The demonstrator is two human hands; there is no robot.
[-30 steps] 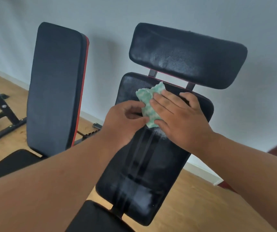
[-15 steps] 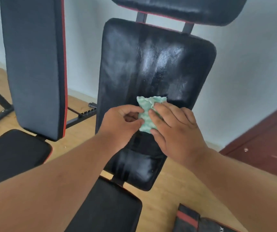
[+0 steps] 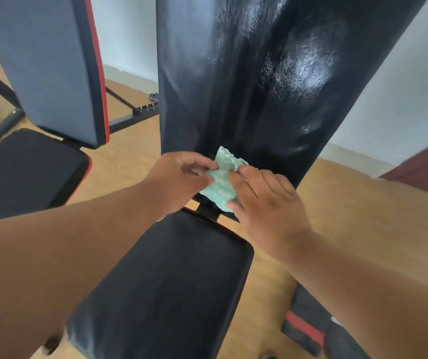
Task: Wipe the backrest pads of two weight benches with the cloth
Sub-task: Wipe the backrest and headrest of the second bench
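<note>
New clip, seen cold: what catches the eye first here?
A pale green cloth at centre, pinched by the left hand and pressed by the flat fingers of the right hand against the lower end of a glossy black backrest. Streaky sheen covers that pad above; a matte grey backrest stands at left.

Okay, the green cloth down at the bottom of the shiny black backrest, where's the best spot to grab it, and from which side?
Probably best to take the crumpled upper-left edge of the cloth, coming from the left. That part bunches up free of the backrest pad, while the right hand lies flat across its right side. The left hand pinches that left edge now.
</note>
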